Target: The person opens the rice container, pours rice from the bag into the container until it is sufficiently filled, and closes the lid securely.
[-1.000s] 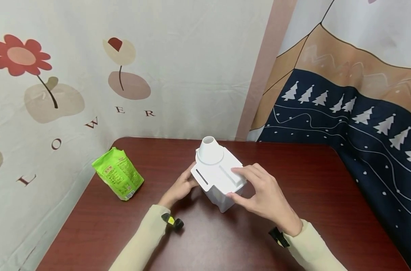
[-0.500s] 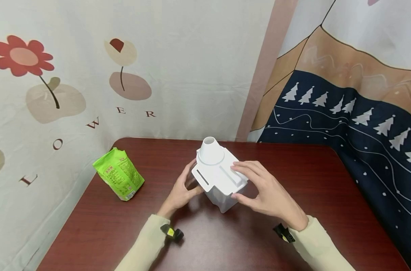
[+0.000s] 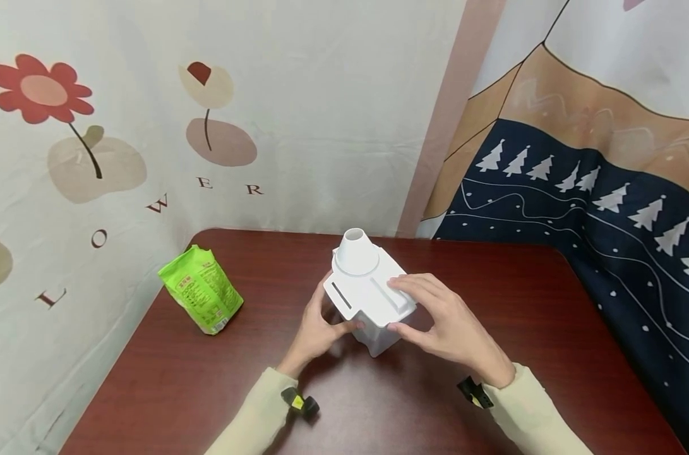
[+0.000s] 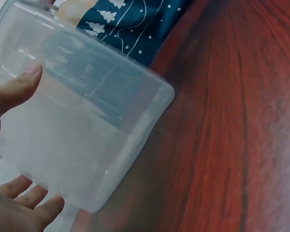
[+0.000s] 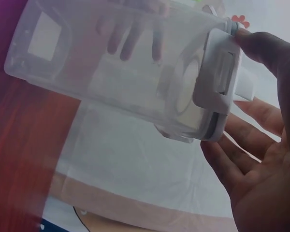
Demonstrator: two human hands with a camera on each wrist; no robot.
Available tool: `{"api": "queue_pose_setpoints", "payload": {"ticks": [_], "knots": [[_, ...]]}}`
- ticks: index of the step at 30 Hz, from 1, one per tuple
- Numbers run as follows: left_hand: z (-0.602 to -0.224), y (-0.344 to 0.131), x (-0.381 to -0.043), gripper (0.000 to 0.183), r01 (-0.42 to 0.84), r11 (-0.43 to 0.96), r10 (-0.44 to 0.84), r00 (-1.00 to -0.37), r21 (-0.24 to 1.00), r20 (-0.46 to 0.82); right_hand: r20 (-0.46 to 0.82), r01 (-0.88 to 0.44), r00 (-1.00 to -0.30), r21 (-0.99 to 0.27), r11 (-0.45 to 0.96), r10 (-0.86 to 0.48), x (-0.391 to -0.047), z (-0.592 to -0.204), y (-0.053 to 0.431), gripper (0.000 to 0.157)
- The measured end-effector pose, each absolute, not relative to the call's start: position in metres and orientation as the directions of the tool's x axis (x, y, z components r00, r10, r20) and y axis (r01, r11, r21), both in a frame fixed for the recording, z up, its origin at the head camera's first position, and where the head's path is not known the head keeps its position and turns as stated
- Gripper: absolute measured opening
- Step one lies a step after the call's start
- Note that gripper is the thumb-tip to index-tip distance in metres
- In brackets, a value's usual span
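Observation:
A clear plastic storage container (image 3: 372, 341) stands on the table in the head view, topped by a white lid (image 3: 372, 297) with a cone-shaped spout (image 3: 357, 256). My left hand (image 3: 316, 328) grips the container's body from the left, thumb on the near side and fingers around the far side. The left wrist view shows that thumb (image 4: 24, 87) against the see-through wall. At the lid's right corner, my right hand (image 3: 443, 322) holds the lid between thumb and fingers. In the right wrist view the lid's white latch (image 5: 215, 72) lies beside that thumb.
A bright green printed bag (image 3: 202, 291) leans at the left of the dark red wooden table (image 3: 526, 303). Behind the table hangs a pale cloth (image 3: 321, 114) with flower prints, and at the right a navy cloth (image 3: 520, 202) with white trees.
My left hand has shifted right along the container, its thumb coming round onto the near side. The right hand stays at the lid's corner with little movement. The green bag is unmoved.

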State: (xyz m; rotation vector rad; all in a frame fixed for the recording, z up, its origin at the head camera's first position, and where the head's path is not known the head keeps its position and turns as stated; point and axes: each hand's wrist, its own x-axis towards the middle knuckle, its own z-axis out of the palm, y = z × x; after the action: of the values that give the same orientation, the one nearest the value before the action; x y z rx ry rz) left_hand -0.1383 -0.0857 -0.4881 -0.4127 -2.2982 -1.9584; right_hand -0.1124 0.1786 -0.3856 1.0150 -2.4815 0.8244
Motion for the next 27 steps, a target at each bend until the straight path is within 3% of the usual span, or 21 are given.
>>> {"api": "queue_pose_setpoints", "payload": {"ticks": [14,27], "knots": [[-0.486,-0.095,-0.160,0.110,0.253,0.060,0.329,-0.918,0.966,0.220,0.570,-0.702,-0.685,-0.348,0.622,-0.453,-0.110,-0.391,0.168,0.065],[-0.482,-0.102,-0.180,0.105,0.244,0.144,0.422,-0.892,0.959,0.163,0.634,-0.675,-0.664,-0.278,0.684,-0.397,-0.109,-0.395,0.153,0.062]]}}
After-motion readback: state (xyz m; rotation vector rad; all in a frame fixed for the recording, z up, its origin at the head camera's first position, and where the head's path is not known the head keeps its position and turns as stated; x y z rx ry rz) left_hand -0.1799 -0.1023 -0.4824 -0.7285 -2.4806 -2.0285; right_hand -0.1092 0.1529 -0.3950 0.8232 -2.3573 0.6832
